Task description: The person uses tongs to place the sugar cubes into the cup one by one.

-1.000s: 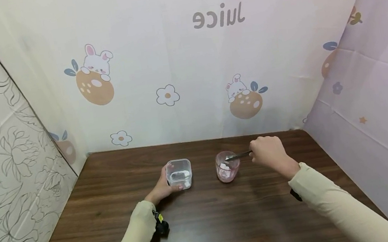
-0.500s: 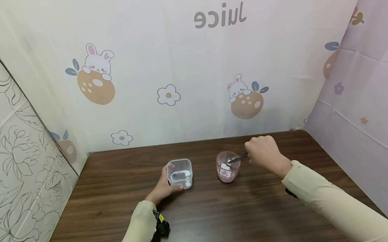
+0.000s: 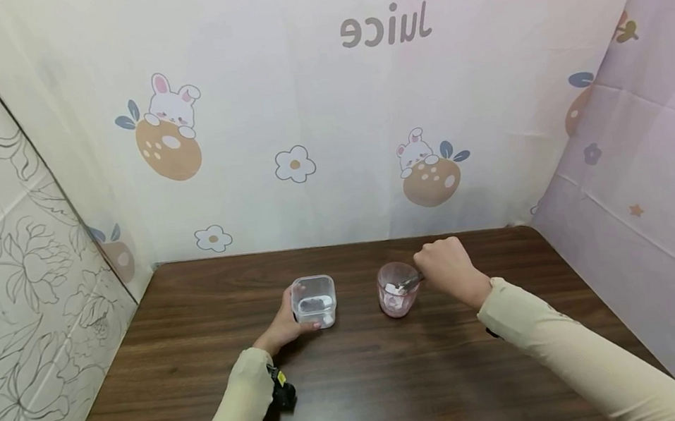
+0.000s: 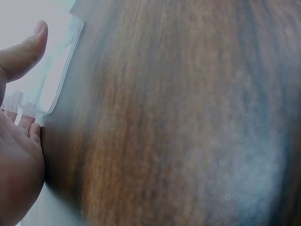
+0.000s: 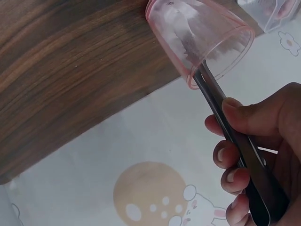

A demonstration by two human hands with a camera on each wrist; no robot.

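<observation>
My left hand (image 3: pixel 280 328) grips a clear square plastic container (image 3: pixel 312 289) by its left side, thumb at the front. A little white stuff shows in the bottom of it. To the right stands a translucent pink cup (image 5: pixel 163 35) with white lumps (image 3: pixel 393 290) inside. My right hand (image 3: pixel 447 268) holds dark tongs (image 5: pixel 217 104), thumb on one side and fingers curled round the other. Their two arms run close together over the cup's rim, and the tips are down among the white lumps. In the left wrist view the container is washed out by glare.
Both vessels stand on a brown wood-grain table (image 3: pixel 361 392), toward its back half. A printed cloth (image 3: pixel 235 110) hangs right behind the table's back edge, and more cloth covers the left and right sides.
My right hand has moved left toward the cup, carrying the tongs further into it. The left hand and the container keep their place.
</observation>
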